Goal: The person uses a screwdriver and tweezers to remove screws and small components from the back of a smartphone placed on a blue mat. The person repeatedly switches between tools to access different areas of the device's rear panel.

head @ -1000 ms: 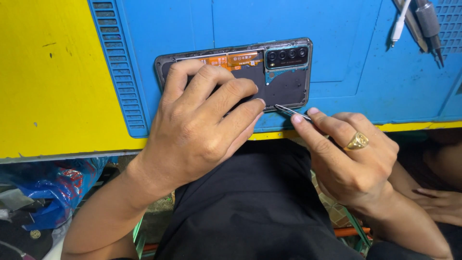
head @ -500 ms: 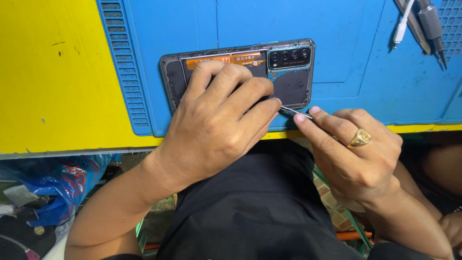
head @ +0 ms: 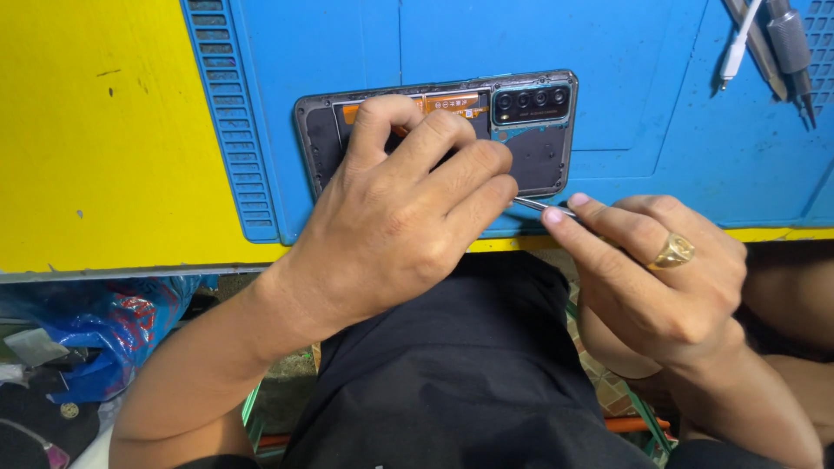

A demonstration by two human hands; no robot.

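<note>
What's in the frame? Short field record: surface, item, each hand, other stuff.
surface: blue mat on yellow table
item: opened phone, back cover off, camera strip at right end
left hand: pressed flat on phone, covers its middle
right hand: pinches thin metal tool, tip at phone's lower edge; gold ring
other: tools at mat's top right
</note>
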